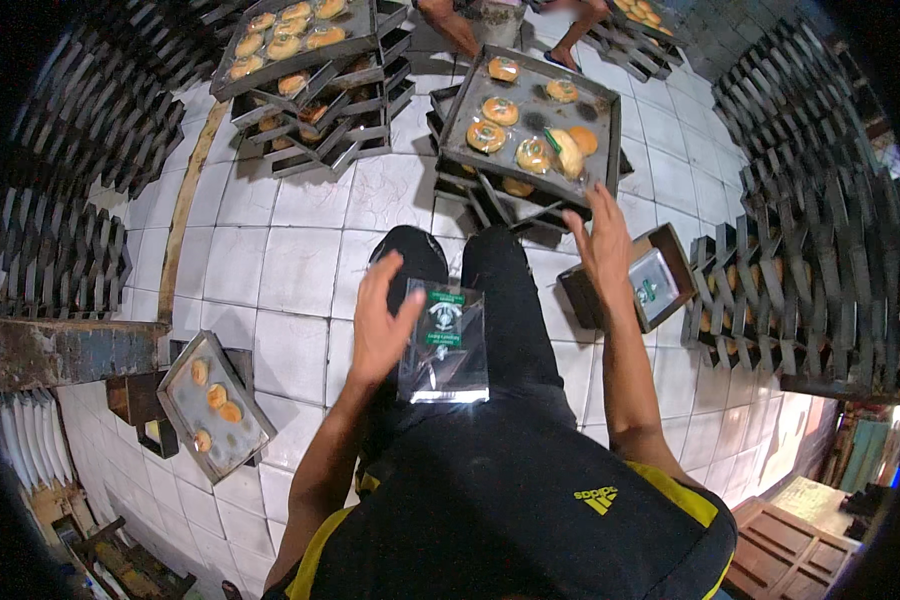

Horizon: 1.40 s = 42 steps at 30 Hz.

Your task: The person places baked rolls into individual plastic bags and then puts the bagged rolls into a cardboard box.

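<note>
Across my thighs lies a see-through plastic bag [445,350] with a green and white print. Beside its left edge my left hand [378,325] hovers with thumb and fingers apart, holding nothing. My right hand [604,240] is raised near the front right corner of a dark metal tray [595,100], fingers spread and nothing visible in them. Several round golden buns [501,111] in see-through wraps lie on that tray. Near its front right, a tilted wrapped bun [567,152] with a green print leans against an unwrapped-looking bun [583,140].
An open box [665,250] with printed bags inside stands right of my knees. Another stack of trays with wrapped buns [283,47] is at the far left. A tray with a few buns [240,440] sits at left. Tall tray stacks [810,200] line both sides. People's legs [575,35] show beyond.
</note>
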Each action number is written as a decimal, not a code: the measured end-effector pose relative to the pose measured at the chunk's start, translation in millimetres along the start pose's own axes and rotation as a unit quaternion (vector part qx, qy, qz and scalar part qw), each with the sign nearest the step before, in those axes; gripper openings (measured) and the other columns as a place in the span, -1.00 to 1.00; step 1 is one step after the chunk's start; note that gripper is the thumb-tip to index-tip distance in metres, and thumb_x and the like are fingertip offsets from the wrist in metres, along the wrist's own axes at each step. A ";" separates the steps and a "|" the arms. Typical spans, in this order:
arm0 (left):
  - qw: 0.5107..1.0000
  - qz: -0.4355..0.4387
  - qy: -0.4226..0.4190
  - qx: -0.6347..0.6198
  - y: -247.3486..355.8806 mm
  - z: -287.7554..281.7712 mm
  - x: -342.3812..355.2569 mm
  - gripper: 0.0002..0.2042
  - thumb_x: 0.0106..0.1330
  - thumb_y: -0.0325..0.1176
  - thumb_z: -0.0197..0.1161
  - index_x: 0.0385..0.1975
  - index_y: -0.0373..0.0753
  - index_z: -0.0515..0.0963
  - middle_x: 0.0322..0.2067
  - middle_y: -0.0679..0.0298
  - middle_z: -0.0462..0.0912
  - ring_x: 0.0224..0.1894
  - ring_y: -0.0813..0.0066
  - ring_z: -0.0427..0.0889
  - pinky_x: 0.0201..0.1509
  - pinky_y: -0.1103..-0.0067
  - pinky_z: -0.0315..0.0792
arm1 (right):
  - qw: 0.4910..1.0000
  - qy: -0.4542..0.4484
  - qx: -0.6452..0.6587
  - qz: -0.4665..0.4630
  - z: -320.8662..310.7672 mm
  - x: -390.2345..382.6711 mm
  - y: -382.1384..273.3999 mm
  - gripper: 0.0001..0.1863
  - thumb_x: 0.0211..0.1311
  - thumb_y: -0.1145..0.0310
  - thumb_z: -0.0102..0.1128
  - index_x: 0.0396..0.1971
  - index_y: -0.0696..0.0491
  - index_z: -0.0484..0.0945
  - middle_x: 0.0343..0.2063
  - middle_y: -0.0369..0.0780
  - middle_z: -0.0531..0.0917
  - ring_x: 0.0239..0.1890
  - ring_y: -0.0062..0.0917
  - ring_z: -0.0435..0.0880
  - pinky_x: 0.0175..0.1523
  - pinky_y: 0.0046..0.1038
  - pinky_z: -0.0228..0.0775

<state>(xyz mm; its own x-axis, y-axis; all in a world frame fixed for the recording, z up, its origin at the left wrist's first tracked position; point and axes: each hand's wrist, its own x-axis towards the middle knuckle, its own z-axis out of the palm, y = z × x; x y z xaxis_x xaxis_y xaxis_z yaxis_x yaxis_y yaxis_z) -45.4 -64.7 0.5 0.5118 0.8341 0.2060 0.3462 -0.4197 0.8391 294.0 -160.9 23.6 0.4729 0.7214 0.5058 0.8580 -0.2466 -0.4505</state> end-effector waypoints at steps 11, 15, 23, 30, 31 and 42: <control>0.994 0.021 -0.072 -0.079 22.4 -6.7 -45.8 -0.77 0.36 -0.54 0.22 -0.02 -0.38 0.63 0.22 -0.08 0.53 0.29 0.10 0.52 0.34 0.32 0.42 | 0.803 -0.309 0.481 0.168 28.5 -116.2 -84.0 -0.32 0.20 0.44 0.43 0.29 0.21 0.32 0.00 -0.15 0.63 0.03 -0.49 0.63 0.00 -0.49 0.55; 0.887 -0.206 -0.089 -0.403 33.1 -2.4 -42.1 -0.71 0.53 -0.39 0.11 0.13 -0.41 0.50 0.09 -0.04 0.61 0.03 0.25 0.69 0.02 0.47 0.59 | 0.744 -0.280 0.551 0.254 12.7 -89.5 -85.4 -0.54 0.30 0.57 0.27 0.17 0.19 0.37 -0.26 -0.26 0.67 -0.33 -0.68 0.63 -0.24 -0.58 0.56; 0.853 -0.312 -0.103 -0.405 15.5 0.6 -55.5 -0.76 0.52 -0.27 0.15 -0.18 -0.38 0.56 -0.36 0.07 0.73 -0.46 0.44 0.71 -0.44 0.61 0.54 | 0.708 -0.283 0.560 0.325 12.4 -85.4 -98.9 -0.55 0.27 0.46 0.39 0.09 0.20 0.43 -0.32 -0.32 0.65 -0.34 -0.70 0.62 -0.24 -0.59 0.55; 0.889 -0.300 -0.050 -0.343 12.9 -1.4 -64.9 -0.79 0.51 -0.30 0.18 -0.19 -0.37 0.57 -0.38 0.16 0.72 -0.49 0.53 0.66 -0.46 0.64 0.50 | 0.763 -0.320 0.496 0.262 22.8 -121.9 -98.3 -0.61 0.27 0.51 0.37 0.00 0.25 0.42 -0.38 -0.32 0.61 -0.38 -0.73 0.58 -0.25 -0.63 0.50; 0.897 -0.291 -0.048 -0.328 11.8 -3.5 -66.1 -0.79 0.50 -0.30 0.19 -0.20 -0.36 0.58 -0.38 0.17 0.72 -0.51 0.53 0.65 -0.47 0.64 0.50 | 0.778 -0.307 0.489 0.247 26.4 -125.4 -90.5 -0.61 0.27 0.51 0.38 0.00 0.25 0.42 -0.38 -0.32 0.60 -0.38 -0.73 0.57 -0.25 -0.64 0.49; 0.924 -0.287 -0.038 -0.250 20.8 3.7 -72.1 -0.81 0.37 -0.39 0.38 -0.41 -0.33 0.54 -0.60 0.38 0.58 -0.65 0.77 0.43 -0.63 0.72 0.29 | 0.803 -0.349 0.420 0.240 24.5 -135.8 -80.9 -0.77 0.36 0.48 0.27 -0.05 0.21 0.52 -0.46 -0.33 0.61 -0.45 -0.70 0.58 -0.32 -0.60 0.46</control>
<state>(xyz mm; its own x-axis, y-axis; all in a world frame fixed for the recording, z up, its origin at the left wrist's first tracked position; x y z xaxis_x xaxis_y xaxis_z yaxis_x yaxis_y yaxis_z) -72.2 -134.8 1.3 0.4164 0.8327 -0.3649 0.1806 0.3176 0.9309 155.4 -223.1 -26.6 0.2300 0.9327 -0.2778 0.0342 -0.2930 -0.9555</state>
